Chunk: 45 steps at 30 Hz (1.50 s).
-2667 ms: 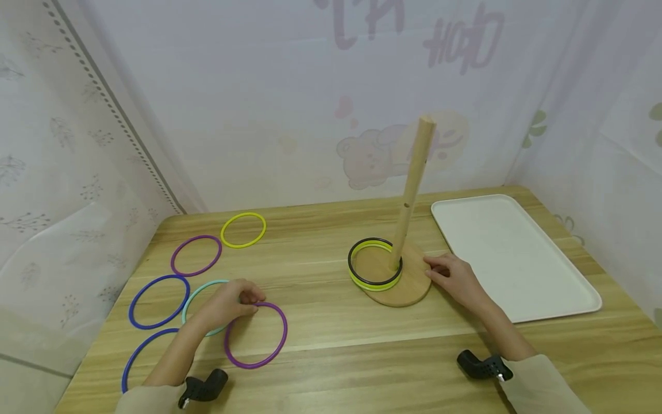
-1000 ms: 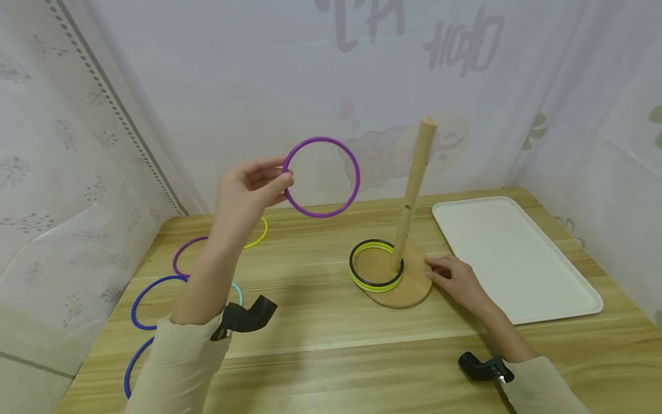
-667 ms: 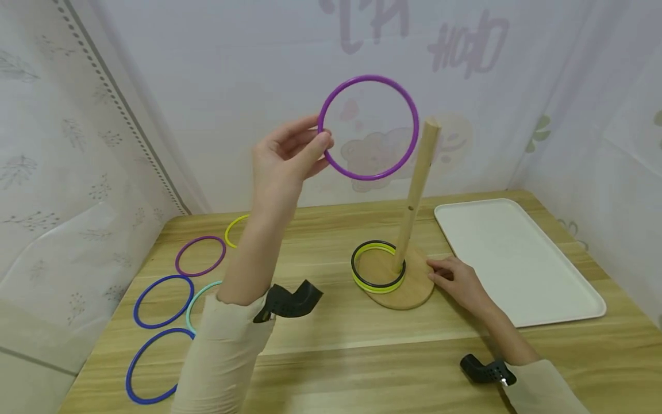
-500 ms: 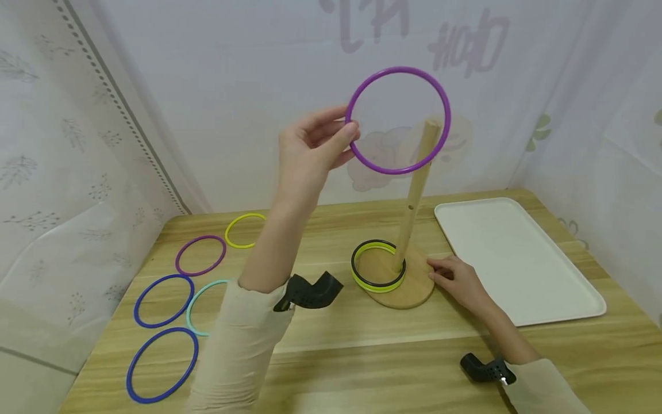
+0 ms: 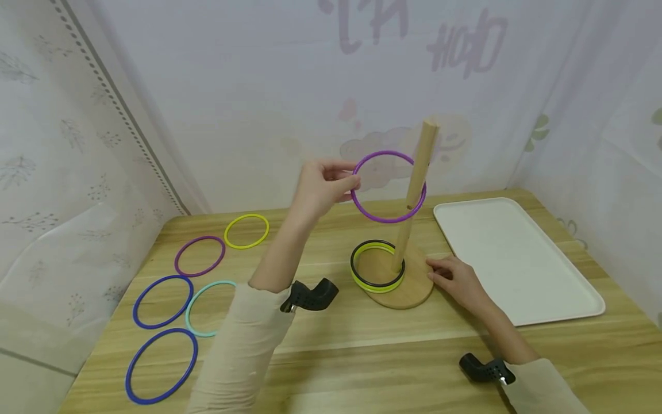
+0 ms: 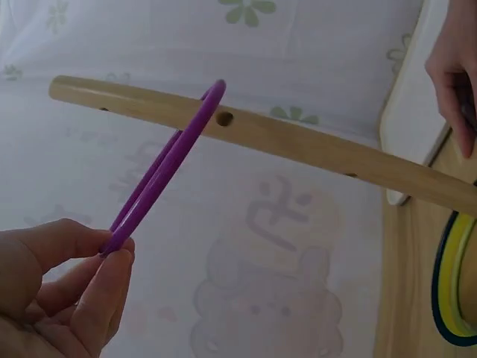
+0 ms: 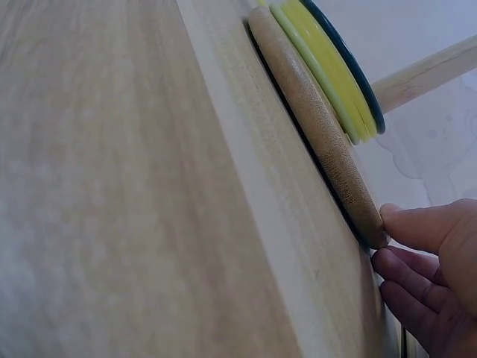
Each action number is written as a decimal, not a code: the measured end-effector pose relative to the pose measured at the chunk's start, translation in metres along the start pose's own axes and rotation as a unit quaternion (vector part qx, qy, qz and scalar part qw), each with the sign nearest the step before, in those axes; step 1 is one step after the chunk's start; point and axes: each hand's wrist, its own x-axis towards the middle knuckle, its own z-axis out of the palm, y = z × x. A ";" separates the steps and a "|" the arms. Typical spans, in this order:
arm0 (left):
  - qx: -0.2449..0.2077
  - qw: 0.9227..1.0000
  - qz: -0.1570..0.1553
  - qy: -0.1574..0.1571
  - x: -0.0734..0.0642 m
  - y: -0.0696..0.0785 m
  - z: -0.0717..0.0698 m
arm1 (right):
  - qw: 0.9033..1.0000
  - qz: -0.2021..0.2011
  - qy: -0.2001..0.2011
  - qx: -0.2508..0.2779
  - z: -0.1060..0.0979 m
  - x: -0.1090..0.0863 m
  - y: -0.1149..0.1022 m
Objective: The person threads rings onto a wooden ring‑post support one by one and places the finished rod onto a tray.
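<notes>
One purple ring [image 6: 165, 170] is pinched around the post [image 5: 422, 158] by the left grip [image 5: 324, 187], the base [image 5: 416, 284] by the right grip [image 5: 456, 280].

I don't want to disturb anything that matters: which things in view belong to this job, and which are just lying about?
In the job:
wooden stand, held by the right hand
purple ring, pinched by the left hand, around the post
stacked rings below it
loose rings, probably, being similar

Seemingly just lying about:
white tray, untouched
</notes>
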 end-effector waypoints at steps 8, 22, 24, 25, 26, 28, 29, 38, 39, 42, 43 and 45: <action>0.154 0.983 -0.043 -0.086 0.006 -0.046 -0.003 | 1.000 0.001 0.003 0.005 -0.001 0.001 0.000; 0.235 0.959 -0.082 -0.134 0.007 -0.116 0.004 | 1.000 -0.005 -0.005 0.009 -0.002 0.002 0.000; 0.246 0.955 -0.091 -0.139 0.006 -0.120 0.005 | 1.000 -0.004 -0.005 0.009 -0.002 0.002 0.000; 0.248 0.954 -0.096 -0.140 0.005 -0.122 0.005 | 1.000 -0.004 -0.005 0.009 -0.002 0.002 0.000; 0.250 0.953 -0.101 -0.140 0.004 -0.123 0.006 | 1.000 -0.003 -0.005 0.010 -0.002 0.002 0.000; 0.254 0.952 -0.101 -0.138 0.003 -0.126 0.007 | 1.000 -0.001 -0.006 0.012 -0.002 0.002 0.000; 0.258 0.951 -0.099 -0.136 0.002 -0.127 0.008 | 1.000 -0.001 -0.007 0.013 -0.002 0.002 0.001; 0.298 0.943 -0.061 -0.133 0.000 -0.139 0.009 | 1.000 0.003 -0.006 0.013 0.000 0.002 0.002; 0.299 0.943 -0.060 -0.132 0.000 -0.141 0.009 | 1.000 0.003 -0.006 0.013 0.000 0.002 0.003; 0.298 0.944 -0.059 -0.130 0.000 -0.143 0.010 | 1.000 0.005 -0.007 0.014 0.000 0.001 0.003; 0.296 0.944 -0.061 -0.129 -0.001 -0.144 0.010 | 1.000 0.006 -0.007 0.014 0.000 0.001 0.003; 0.288 0.947 -0.064 -0.128 -0.001 -0.145 0.010 | 1.000 0.007 -0.008 0.014 0.000 0.000 0.003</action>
